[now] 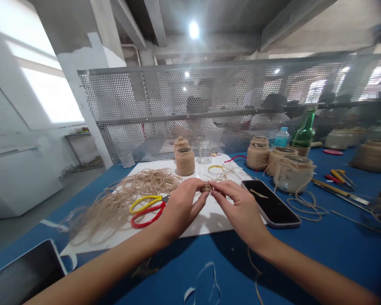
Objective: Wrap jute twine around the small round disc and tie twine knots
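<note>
My left hand point(180, 207) and my right hand point(239, 207) meet over the white board point(206, 222), fingertips pinched together on a small knot of jute twine point(206, 187). Both hands are closed on it. A big loose heap of the same twine point(127, 201) lies on the board to the left. Yellow-and-red scissors point(146, 209) rest just left of my left hand. A black phone point(269, 203) lies flat right of my right hand.
Twine-wrapped jars point(184, 161) point(258, 156) point(294, 173), a bare glass jar point(205, 151), a green bottle point(304, 131) and tools point(339, 177) stand on the blue table point(320, 245). A tablet point(25, 275) lies at the near left. Behind the perforated screen point(152, 101) sit other people.
</note>
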{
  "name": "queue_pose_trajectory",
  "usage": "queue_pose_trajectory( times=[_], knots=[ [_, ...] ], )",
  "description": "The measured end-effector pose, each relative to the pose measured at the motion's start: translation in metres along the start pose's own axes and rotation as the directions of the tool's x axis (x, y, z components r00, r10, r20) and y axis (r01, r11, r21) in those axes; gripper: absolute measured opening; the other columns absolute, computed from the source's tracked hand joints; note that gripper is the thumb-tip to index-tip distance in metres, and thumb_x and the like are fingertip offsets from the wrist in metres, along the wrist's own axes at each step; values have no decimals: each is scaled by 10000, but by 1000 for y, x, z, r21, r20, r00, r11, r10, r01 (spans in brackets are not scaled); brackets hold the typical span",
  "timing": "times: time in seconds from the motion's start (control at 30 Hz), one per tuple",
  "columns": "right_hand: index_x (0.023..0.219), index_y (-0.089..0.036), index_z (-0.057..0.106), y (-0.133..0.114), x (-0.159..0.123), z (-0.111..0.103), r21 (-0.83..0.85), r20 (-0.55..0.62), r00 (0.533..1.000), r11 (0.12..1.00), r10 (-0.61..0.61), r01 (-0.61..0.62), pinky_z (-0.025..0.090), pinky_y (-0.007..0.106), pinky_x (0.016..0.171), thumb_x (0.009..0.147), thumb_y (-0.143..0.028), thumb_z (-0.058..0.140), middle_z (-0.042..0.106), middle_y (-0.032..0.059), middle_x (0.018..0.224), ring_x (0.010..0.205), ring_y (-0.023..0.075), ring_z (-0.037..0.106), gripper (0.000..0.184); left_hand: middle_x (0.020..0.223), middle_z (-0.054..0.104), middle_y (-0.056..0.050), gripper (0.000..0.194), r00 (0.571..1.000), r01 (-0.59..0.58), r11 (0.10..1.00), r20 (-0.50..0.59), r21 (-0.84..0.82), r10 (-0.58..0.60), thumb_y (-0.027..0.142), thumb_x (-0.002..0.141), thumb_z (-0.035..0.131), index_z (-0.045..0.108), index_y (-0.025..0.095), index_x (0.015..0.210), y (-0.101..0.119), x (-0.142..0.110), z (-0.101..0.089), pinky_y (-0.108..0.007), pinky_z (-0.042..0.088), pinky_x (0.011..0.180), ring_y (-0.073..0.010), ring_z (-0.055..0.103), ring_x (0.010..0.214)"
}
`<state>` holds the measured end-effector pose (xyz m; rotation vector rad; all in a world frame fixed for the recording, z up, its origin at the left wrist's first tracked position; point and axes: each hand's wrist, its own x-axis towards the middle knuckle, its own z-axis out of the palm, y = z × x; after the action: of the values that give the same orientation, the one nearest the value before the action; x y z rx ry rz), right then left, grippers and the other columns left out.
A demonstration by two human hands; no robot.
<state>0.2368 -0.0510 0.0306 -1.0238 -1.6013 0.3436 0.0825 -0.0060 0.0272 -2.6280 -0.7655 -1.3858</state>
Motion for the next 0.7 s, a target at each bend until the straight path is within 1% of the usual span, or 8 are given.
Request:
queue_pose_trajectory(
  times=[0.13,0.27,0.33,0.53,0.6,0.7],
  knots=[
    [940,-231,681,1,4,-2,104,17,990,985,138,-139,454,321,763,794,-182,535,632,40,916,867,178,576,211,896,592,-64,168,999,-49,998,8,41,48,192,843,486,504,159,1006,-3,-1,3,-344,467,765,-167,538,857],
    [920,-215,691,3,7,-1,195,40,973,953,228,-231,451,329,806,777,-191,553,656,42,913,889,182,589,200,895,591,-69,153,997,-75,993,13,86,75,197,842,488,504,158,989,-4,-2,5,-341,470,751,-175,538,861],
    [918,-208,692,5,7,1,212,40,969,945,245,-248,454,324,803,775,-199,558,664,42,902,883,180,595,196,894,591,-70,152,996,-84,991,17,102,83,200,842,490,503,154,986,-4,-1,5,-339,471,749,-176,541,860],
    [884,-214,695,11,5,2,235,24,974,946,225,-224,459,339,794,768,-204,558,672,41,883,859,183,601,180,861,590,-58,134,997,-71,993,30,90,68,209,839,497,506,157,963,-3,-2,4,-322,469,728,-163,544,807],
    [881,-215,695,11,5,3,274,33,967,928,251,-251,458,353,804,765,-211,559,679,44,893,865,189,606,179,853,589,-55,124,998,-62,995,29,82,59,218,844,489,508,161,952,-3,-3,4,-321,468,724,-162,545,800],
    [885,-225,695,11,4,4,381,82,953,874,293,-302,454,362,833,760,-241,575,687,40,934,897,194,612,174,856,592,-56,121,998,-55,993,40,104,51,228,847,487,504,161,948,-2,-3,4,-325,467,741,-170,549,829]
  ],
)
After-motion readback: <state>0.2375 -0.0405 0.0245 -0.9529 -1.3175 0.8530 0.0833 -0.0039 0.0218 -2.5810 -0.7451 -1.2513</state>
